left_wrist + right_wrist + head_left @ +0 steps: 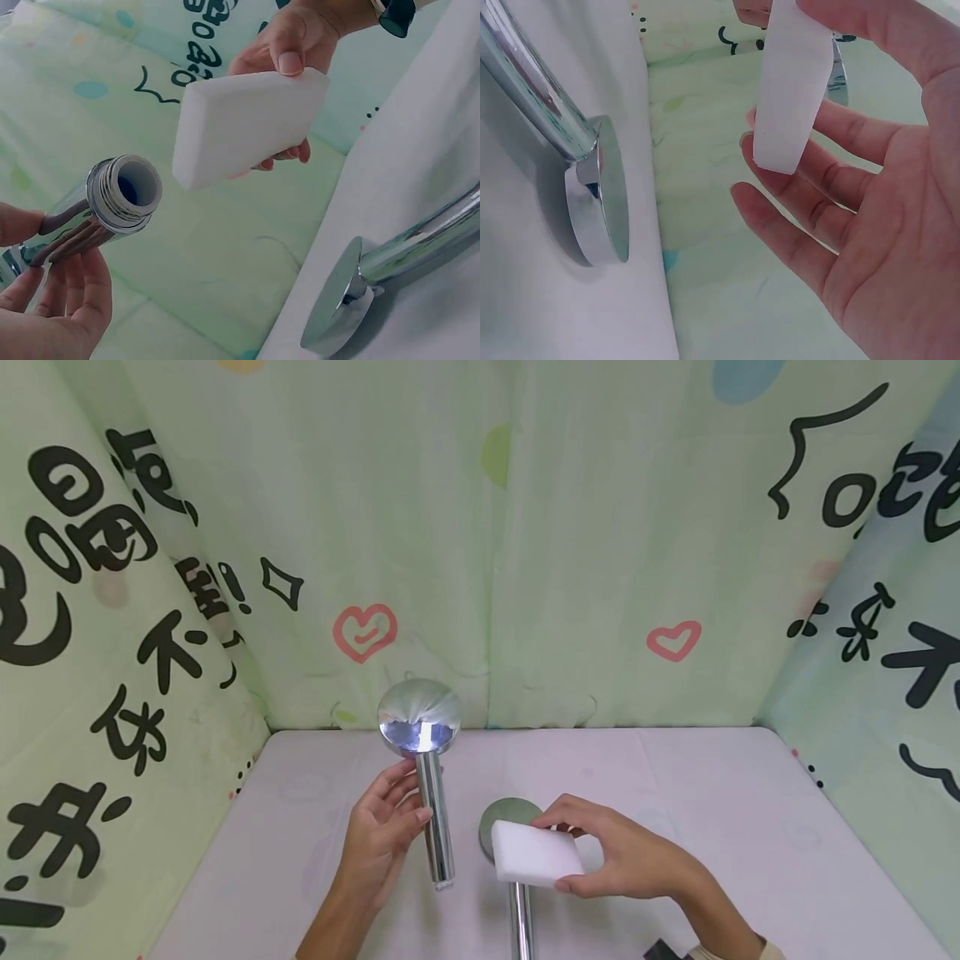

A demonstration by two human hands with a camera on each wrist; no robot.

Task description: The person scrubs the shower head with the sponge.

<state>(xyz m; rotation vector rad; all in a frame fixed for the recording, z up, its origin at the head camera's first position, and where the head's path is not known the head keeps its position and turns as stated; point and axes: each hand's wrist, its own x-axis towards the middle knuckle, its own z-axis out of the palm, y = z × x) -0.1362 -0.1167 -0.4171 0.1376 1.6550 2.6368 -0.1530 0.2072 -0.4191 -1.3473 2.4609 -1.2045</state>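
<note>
My left hand (378, 839) holds a chrome shower head (437, 831) by its handle, thumb on one side and fingers behind. The round shiny head points up, the handle down. In the left wrist view the handle's threaded open end (135, 192) faces the camera. My right hand (633, 856) pinches a white block-shaped sponge (536, 853) between thumb and fingers, a short gap to the right of the handle. A second chrome shower head (521, 922) lies on the table below the sponge, which partly covers it in the head view.
The table (660, 777) has a pale pinkish white cover. Light green curtains (570, 568) with black lettering and red hearts hang behind and on both sides. A dark band (397, 16) sits on the right wrist.
</note>
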